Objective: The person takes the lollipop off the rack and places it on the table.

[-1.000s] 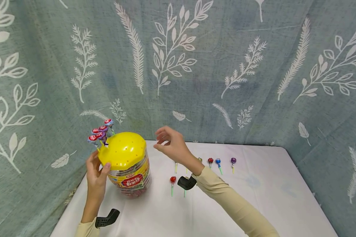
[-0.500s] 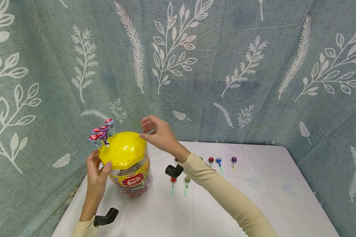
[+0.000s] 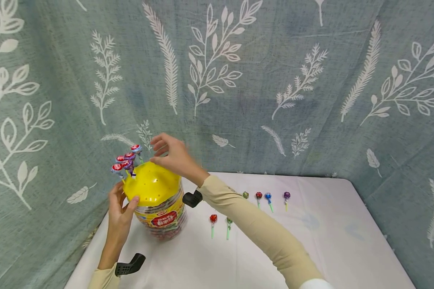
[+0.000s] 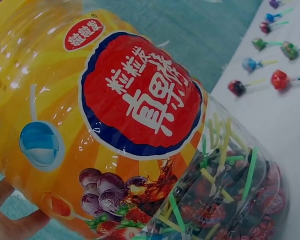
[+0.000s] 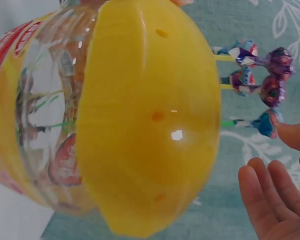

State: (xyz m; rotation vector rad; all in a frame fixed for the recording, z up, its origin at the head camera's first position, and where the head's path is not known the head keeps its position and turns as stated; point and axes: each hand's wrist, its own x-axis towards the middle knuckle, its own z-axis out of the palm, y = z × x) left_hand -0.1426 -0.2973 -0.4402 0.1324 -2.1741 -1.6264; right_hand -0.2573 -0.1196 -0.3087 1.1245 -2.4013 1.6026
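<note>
A clear plastic candy jar (image 3: 164, 220) with a yellow and red label stands at the left of the table, lollipops heaped inside it. Its domed yellow lid (image 3: 152, 188) is dotted with small holes, and several wrapped lollipops (image 3: 125, 163) stick up from the lid's far left side. My left hand (image 3: 120, 214) grips the lid's left edge, thumb in front and fingers behind. Above the lid hovers my right hand (image 3: 175, 154), fingers loosely bent and holding nothing. In the right wrist view its thumb overlaps the blue lollipop (image 5: 266, 123) at the end of the group.
Several loose lollipops lie on the white tablecloth (image 3: 322, 241) right of the jar, among them a red one (image 3: 213, 218), a green one (image 3: 229, 220) and a purple one (image 3: 287, 195). My right sleeve (image 3: 253, 224) passes over some. A leaf-patterned curtain (image 3: 231, 120) hangs behind.
My right hand has moved left, from beyond the jar's right side to above the lid, close to the standing lollipops. The left hand keeps its grip.
</note>
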